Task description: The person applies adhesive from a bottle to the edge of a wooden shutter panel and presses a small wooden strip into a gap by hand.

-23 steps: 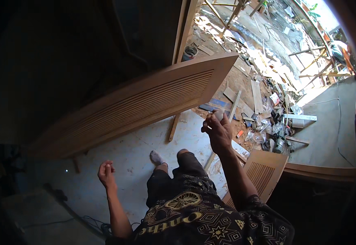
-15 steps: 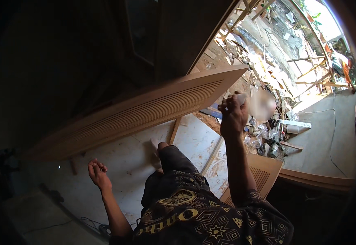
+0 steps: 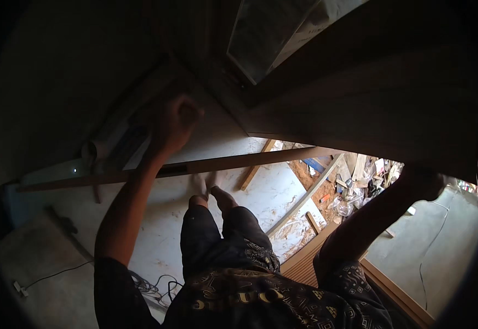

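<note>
My left hand (image 3: 176,123) is raised in shadow above a long wooden panel (image 3: 233,161), now seen nearly edge-on. Its fingers look curled but are smeared by motion, so I cannot tell whether they hold anything. At the right, my right hand (image 3: 426,183) is up at the lower edge of a large dark wooden panel (image 3: 354,123). Its fingers are lost in the dark there, and their grip does not show. A glazed opening (image 3: 272,41) sits above the dark panel.
A slatted wooden panel (image 3: 304,260) lies by my right side. White sheeting (image 3: 167,230) with wood strips covers the floor under my feet. Black cable (image 3: 146,282) coils at the lower left. Scrap and plastic litter (image 3: 354,194) lie beyond, beside concrete floor (image 3: 414,247).
My left hand has risen, and my right hand has moved right to the dark panel. That panel now covers much of the upper right. The slatted panel ahead has turned from face-on to nearly edge-on.
</note>
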The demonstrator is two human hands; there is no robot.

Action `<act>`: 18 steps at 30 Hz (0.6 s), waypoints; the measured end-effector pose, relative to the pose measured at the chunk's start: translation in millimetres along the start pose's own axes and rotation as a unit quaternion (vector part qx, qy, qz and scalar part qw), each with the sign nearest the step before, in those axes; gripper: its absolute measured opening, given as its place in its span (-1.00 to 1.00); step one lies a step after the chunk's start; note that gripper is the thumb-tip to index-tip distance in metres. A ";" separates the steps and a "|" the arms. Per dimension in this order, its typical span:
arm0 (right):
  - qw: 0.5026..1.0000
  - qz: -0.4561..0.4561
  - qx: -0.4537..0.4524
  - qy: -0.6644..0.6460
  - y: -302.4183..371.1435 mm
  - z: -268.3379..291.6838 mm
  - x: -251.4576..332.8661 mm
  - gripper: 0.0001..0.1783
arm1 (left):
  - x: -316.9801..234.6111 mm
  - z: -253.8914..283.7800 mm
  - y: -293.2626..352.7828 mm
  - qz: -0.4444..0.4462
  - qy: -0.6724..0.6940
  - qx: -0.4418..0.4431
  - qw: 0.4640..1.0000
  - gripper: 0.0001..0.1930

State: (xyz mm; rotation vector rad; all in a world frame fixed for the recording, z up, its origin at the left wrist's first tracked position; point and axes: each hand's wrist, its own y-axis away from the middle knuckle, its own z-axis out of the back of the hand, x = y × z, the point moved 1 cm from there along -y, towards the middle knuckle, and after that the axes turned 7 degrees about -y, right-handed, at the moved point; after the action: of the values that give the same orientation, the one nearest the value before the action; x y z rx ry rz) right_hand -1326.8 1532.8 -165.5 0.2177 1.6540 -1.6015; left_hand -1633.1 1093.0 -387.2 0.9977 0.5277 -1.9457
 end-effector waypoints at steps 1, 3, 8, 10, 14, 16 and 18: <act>0.994 -0.036 0.084 0.066 0.7 8.4 -5.3 -0.54 | 21.6 -26.1 -28.7 0.023 -0.011 0.042 0.999 -0.77; 0.958 -0.100 0.221 0.156 -1.7 23.2 2.5 -0.51 | 70.5 -75.5 -71.4 0.085 -0.056 0.102 0.990 -0.81; 0.925 -0.044 0.277 0.258 -24.2 58.2 11.4 -0.40 | 170.1 -201.4 -106.7 0.172 -0.092 0.158 0.968 -0.82; 0.925 -0.022 0.269 0.266 -24.7 64.6 5.2 -0.40 | 187.2 -252.1 -110.0 0.215 -0.049 0.158 0.963 -0.79; 0.944 -0.041 0.243 0.218 -18.8 70.2 5.1 -0.41 | 198.4 -311.8 -122.5 0.349 0.015 0.142 0.926 -0.74; 0.948 -0.045 0.239 0.203 -22.4 72.0 4.9 -0.41 | 206.3 -331.3 -138.6 0.372 0.046 0.100 0.922 -0.66; 0.951 -0.050 0.241 0.186 -19.3 67.4 9.6 -0.41 | 212.3 -343.5 -154.0 0.354 0.041 0.025 0.934 -0.57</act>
State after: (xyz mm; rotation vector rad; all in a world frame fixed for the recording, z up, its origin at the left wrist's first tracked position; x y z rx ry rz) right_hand -1316.9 1464.9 -148.3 0.7360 1.5289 -2.1264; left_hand -1676.3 1300.9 -763.7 1.1120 0.1219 -1.2775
